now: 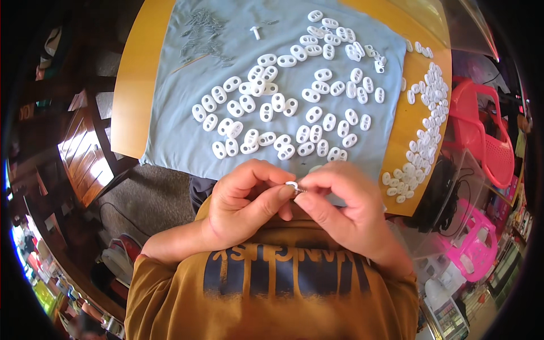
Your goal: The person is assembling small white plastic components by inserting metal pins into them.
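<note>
My left hand (pixel 245 199) pinches a small white plastic piece (pixel 292 185) between thumb and forefinger, just in front of my body. The fingers of my right hand (pixel 348 201) close on a small metal spring (pixel 301 191), which meets the white piece between the two thumbs. How far the spring sits inside the piece is hidden by my fingertips. Beyond my hands, many white oval two-hole plastic pieces (pixel 266 112) lie scattered over a light blue cloth (pixel 187 127). A loose heap of thin metal springs (pixel 204 37) rests at the cloth's far left, beside a white T-shaped plastic part (pixel 255 32).
The cloth covers most of a yellow wooden table (pixel 129 113). Along the table's right side runs a pile of smaller white oval pieces (pixel 425 136). Red (pixel 481 133) and pink plastic chairs (pixel 473 246) stand to the right. A shoe (pixel 129 246) is on the floor at left.
</note>
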`<action>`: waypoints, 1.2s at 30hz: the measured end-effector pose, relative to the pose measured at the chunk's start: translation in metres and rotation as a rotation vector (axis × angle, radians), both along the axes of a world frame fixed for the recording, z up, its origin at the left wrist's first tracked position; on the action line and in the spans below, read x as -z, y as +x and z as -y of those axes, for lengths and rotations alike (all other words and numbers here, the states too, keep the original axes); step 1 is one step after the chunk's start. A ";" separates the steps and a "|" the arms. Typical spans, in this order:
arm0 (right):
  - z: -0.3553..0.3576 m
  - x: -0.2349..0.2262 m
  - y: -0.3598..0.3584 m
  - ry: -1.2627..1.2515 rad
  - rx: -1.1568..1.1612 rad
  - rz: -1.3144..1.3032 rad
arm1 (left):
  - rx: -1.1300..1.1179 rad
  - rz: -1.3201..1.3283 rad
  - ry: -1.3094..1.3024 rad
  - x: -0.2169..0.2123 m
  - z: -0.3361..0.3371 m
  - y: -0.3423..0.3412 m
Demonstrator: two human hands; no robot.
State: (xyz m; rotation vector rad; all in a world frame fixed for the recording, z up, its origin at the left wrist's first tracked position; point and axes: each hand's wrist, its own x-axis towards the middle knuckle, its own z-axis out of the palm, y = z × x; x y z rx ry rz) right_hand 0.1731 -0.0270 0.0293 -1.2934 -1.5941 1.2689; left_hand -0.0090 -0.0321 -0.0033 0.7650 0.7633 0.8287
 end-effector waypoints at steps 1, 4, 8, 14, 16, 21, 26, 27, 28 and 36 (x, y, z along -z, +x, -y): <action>-0.006 -0.002 0.004 0.079 0.017 0.067 | -0.040 0.014 0.004 0.000 0.000 0.001; -0.034 0.006 0.023 0.331 0.062 0.384 | -0.076 0.024 -0.025 0.000 -0.001 -0.001; -0.075 0.019 0.037 0.612 0.075 0.788 | -0.090 0.005 -0.007 0.002 0.000 -0.004; -0.081 0.018 0.028 0.610 -0.006 0.716 | -0.125 -0.010 -0.018 0.003 -0.002 -0.006; -0.084 0.024 0.025 0.611 -0.015 0.724 | -0.125 -0.006 -0.039 0.003 -0.003 -0.004; -0.091 0.032 0.023 0.659 -0.029 0.701 | -0.111 0.018 -0.008 0.000 -0.004 -0.004; -0.094 0.033 0.019 0.713 -0.059 0.700 | -0.115 -0.002 0.001 0.000 -0.005 -0.004; -0.093 0.032 0.020 0.714 -0.060 0.698 | -0.113 -0.004 0.005 -0.002 -0.005 -0.004; -0.093 0.032 0.020 0.684 -0.072 0.675 | -0.114 -0.006 0.006 -0.002 -0.006 -0.005; -0.054 -0.003 0.020 -0.339 0.148 -0.575 | -0.161 0.005 0.038 -0.018 -0.024 0.001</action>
